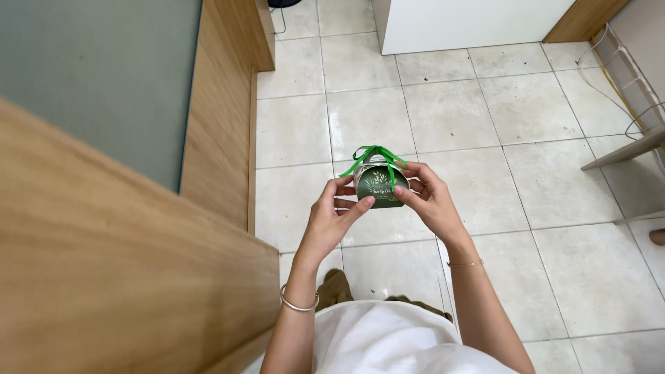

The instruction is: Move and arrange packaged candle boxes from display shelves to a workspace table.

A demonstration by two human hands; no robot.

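A small dark green gift box (379,187) with pale leaf print and a bright green ribbon bow (374,156) on top is held in front of me over the tiled floor. My left hand (334,215) grips its left side, thumb across the front. My right hand (428,199) grips the right side, fingertips on the front face. A silver bangle circles my left wrist, a thin bracelet my right.
A wooden partition (220,111) with a grey-green panel (104,76) stands at left, and a wooden surface (104,277) fills the near left. Pale floor tiles (526,180) spread ahead. A white cabinet (471,24) is at the top, a wire rack (634,76) at right.
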